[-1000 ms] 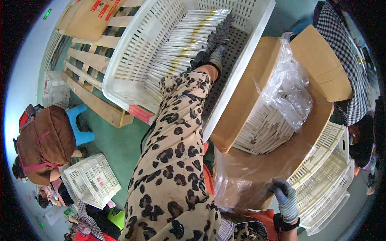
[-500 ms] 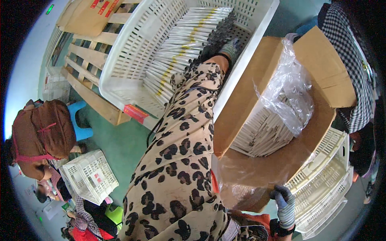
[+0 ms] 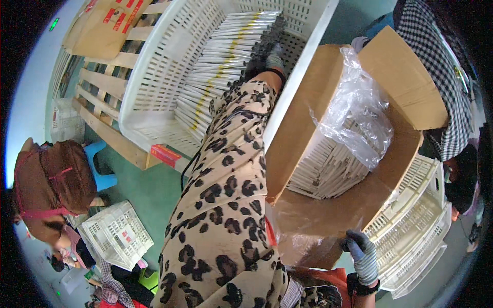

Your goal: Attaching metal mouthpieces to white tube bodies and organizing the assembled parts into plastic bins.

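In the white crate (image 3: 156, 72) at twelve o'clock, white rods (image 3: 213, 72) are laid, long axes roughly eight-to-two. By their dark ends (image 3: 268, 40) the nearer left hand (image 3: 275, 59) is placed, the rods being spread towards nine from it; the right hand (image 3: 362, 256) is seen at five, neither grip being discernible.

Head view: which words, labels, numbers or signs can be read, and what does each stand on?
None reads clearly enough to quote.
Flat cardboard on the pallet: red print, too blurred.
Large white crate, near edge: red label, too small.
Smaller white crate, lower left: red mark, too blurred.
Wall, upper left: green sign, too small.
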Action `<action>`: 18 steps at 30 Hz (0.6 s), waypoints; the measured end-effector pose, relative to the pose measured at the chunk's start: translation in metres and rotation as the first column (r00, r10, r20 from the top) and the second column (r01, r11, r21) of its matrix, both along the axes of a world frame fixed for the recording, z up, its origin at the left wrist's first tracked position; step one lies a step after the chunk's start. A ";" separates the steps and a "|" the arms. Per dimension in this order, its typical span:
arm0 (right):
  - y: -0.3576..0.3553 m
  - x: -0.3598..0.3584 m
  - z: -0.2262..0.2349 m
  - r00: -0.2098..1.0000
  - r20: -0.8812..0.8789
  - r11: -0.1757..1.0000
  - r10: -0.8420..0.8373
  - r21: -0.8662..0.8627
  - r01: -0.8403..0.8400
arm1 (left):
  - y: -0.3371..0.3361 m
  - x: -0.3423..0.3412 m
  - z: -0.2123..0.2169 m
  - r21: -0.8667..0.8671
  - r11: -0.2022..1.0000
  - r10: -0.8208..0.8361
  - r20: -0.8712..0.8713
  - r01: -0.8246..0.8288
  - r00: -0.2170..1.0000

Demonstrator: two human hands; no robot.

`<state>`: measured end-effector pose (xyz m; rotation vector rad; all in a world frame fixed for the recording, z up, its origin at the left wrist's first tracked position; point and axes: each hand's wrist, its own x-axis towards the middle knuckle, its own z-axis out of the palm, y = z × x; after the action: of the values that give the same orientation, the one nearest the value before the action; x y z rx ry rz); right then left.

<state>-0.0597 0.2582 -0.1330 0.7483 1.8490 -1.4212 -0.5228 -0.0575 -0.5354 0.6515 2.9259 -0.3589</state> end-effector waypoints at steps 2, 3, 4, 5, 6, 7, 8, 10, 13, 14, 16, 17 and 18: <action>-0.002 -0.001 -0.002 1.000 0.008 1.000 0.004 -0.012 -0.004 | -0.005 0.008 0.004 -0.067 0.995 -0.072 -0.042 0.069 0.997; -0.008 0.000 0.006 0.999 -0.044 0.996 -0.001 -0.087 -0.003 | -0.038 -0.004 0.026 -0.202 0.976 -0.103 -0.122 0.076 0.987; -0.004 0.000 -0.004 0.999 -0.021 0.999 -0.030 -0.036 0.030 | -0.008 0.022 0.006 -0.096 0.990 -0.108 -0.052 0.102 0.993; 0.002 0.004 -0.004 0.999 -0.018 0.999 -0.038 -0.021 0.037 | 0.010 0.029 0.008 -0.062 0.992 -0.117 -0.045 0.114 0.992; 0.002 0.002 -0.006 0.999 -0.019 0.999 -0.031 -0.014 0.031 | 0.007 0.032 0.011 -0.057 0.992 -0.112 -0.046 0.109 0.993; 0.001 0.000 -0.008 1.000 -0.017 1.000 -0.025 -0.003 0.025 | 0.006 0.032 0.012 -0.051 0.994 -0.100 -0.057 0.097 0.993; -0.002 -0.002 -0.010 1.000 -0.001 1.000 -0.021 0.016 0.021 | 0.004 0.028 0.012 -0.047 0.995 -0.094 -0.077 0.090 0.993; -0.005 -0.002 -0.011 1.000 -0.016 1.000 -0.023 -0.003 0.023 | -0.013 0.006 0.017 -0.094 0.993 -0.078 -0.148 0.065 0.986; -0.003 0.002 -0.007 0.998 -0.064 1.000 -0.024 -0.018 0.023 | -0.042 -0.036 0.019 -0.209 0.978 -0.066 -0.286 0.005 0.956; 0.004 0.004 -0.003 0.998 -0.047 0.999 -0.039 -0.012 0.038 | -0.027 -0.047 0.019 -0.140 0.990 -0.008 -0.239 -0.026 0.971; 0.006 0.002 -0.003 0.998 0.021 0.998 -0.059 -0.035 0.059 | -0.024 -0.049 0.003 0.006 0.991 0.130 -0.102 -0.130 0.986; 0.003 -0.001 -0.003 0.997 0.030 0.997 -0.066 -0.038 0.067 | -0.029 -0.050 -0.003 0.047 0.980 0.195 -0.042 -0.193 0.980; 0.002 -0.003 0.000 0.997 0.040 0.998 -0.061 -0.032 0.062 | -0.016 -0.050 -0.006 0.100 0.968 0.232 0.004 -0.231 0.973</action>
<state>-0.0628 0.2603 -0.1334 0.8167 1.7827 -1.4619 -0.5733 -0.0736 -0.5418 0.3125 2.9992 -0.1910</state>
